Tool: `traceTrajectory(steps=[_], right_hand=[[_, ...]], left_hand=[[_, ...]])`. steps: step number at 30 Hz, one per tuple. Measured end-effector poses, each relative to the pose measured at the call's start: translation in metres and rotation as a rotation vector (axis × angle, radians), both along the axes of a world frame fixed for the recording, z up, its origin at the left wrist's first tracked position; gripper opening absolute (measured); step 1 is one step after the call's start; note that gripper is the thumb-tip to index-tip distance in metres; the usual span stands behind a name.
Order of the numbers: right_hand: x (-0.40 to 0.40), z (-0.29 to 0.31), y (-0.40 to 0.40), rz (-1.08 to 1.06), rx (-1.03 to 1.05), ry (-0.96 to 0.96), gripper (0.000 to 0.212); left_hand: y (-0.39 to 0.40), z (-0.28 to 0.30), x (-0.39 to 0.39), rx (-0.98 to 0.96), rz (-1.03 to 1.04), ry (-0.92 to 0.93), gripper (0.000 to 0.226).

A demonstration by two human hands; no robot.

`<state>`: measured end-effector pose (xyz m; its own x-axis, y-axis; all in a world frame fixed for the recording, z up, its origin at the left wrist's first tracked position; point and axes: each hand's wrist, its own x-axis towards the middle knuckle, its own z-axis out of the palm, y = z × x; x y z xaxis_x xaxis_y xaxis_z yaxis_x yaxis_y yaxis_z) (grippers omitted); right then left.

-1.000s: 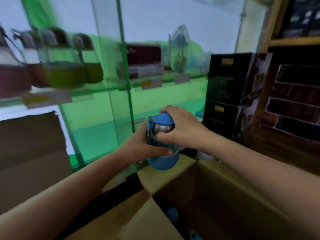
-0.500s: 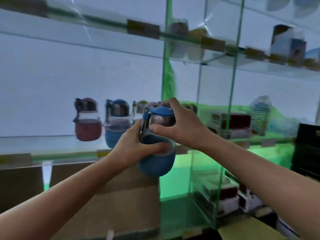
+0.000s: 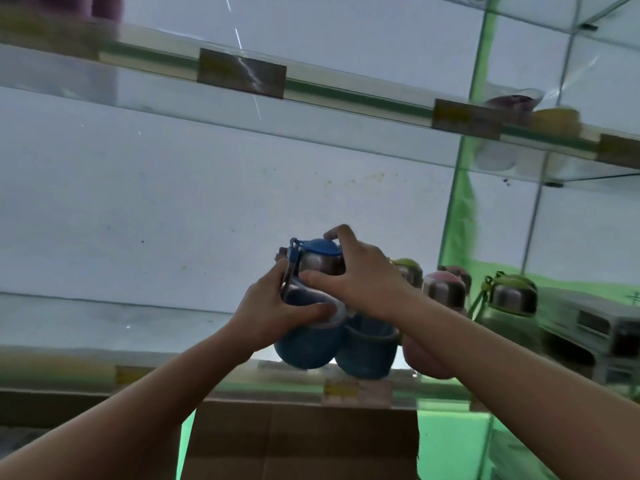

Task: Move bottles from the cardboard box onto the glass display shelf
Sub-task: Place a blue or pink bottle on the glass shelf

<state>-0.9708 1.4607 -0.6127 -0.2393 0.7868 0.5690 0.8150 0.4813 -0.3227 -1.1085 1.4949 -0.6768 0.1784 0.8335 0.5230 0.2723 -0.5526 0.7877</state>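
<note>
A round blue bottle (image 3: 308, 344) with a blue lid and steel collar is held in both hands just above the front edge of the glass display shelf (image 3: 104, 362). My left hand (image 3: 273, 313) grips its body from the left. My right hand (image 3: 360, 275) grips its neck and lid from the right. Right beside it on the shelf stand another blue bottle (image 3: 367, 351), a pink bottle (image 3: 443, 289) and a green-lidded bottle (image 3: 512, 299). The cardboard box the bottles come from is out of view.
A brown cardboard panel (image 3: 301, 441) sits below the shelf. An upper glass shelf (image 3: 346, 95) with price labels runs overhead. A green-edged glass divider (image 3: 467, 168) stands to the right, with boxed goods (image 3: 595, 330) beyond it. The shelf stretch left of the bottles holds nothing.
The view swung from the box up to the shelf. Both hands carried the blue bottle up to the shelf, beside the row of bottles.
</note>
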Motion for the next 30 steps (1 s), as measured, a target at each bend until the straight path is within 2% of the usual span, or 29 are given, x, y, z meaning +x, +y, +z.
traceTrajectory(steps=[3,9,13,16,18,23,30], right_hand=[[-0.005,-0.007,0.015,-0.022,-0.026,-0.076,0.05],[-0.011,-0.017,0.029,-0.075,0.034,-0.197,0.057],[-0.005,-0.019,0.024,-0.059,0.029,-0.194,0.065],[0.005,-0.016,0.016,-0.026,0.058,-0.179,0.064],[0.012,-0.012,0.01,-0.017,0.081,-0.166,0.066],[0.039,-0.009,-0.009,-0.045,0.124,-0.103,0.065],[0.133,-0.046,-0.055,-0.133,0.122,0.023,0.058]], left_hand=[[0.016,-0.013,-0.005,-0.027,-0.009,0.019,0.067],[0.028,-0.027,-0.008,-0.083,-0.001,-0.023,0.075],[0.024,-0.022,-0.008,-0.058,0.034,0.022,0.073],[0.019,-0.013,-0.009,0.032,0.166,0.062,0.1],[0.01,-0.003,-0.007,0.113,0.285,0.105,0.108],[-0.024,0.016,0.017,0.329,0.386,0.164,0.091],[-0.063,-0.007,0.107,0.427,0.161,0.25,0.074]])
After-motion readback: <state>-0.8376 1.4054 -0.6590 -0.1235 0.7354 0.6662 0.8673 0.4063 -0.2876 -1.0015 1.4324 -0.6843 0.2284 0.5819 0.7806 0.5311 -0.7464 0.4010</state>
